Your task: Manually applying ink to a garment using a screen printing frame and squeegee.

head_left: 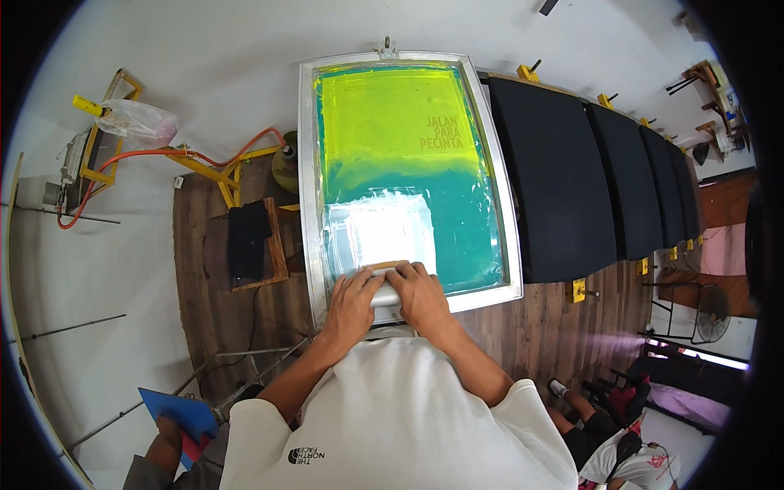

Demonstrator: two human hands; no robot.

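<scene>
A screen-printing frame (513, 220) with a pale metal rim lies in front of me, its mesh yellow-green at the far end and teal nearer. White ink (384, 224) covers a patch on the near left of the mesh. At the near end both of my hands grip a squeegee (384, 265), whose wooden edge shows between and ahead of the fingers. My left hand (353, 304) is closed over its left part, my right hand (418, 298) over its right part. The squeegee's blade is hidden from view.
Several black cloth-covered boards (555, 180) run off to the right, with yellow clamps (578, 290) at their ends. On the left are a stool with dark cloth (249, 241), a gas cylinder (285, 167) and an orange hose (171, 151). Other people sit at lower right and lower left, one beside a blue board (178, 414).
</scene>
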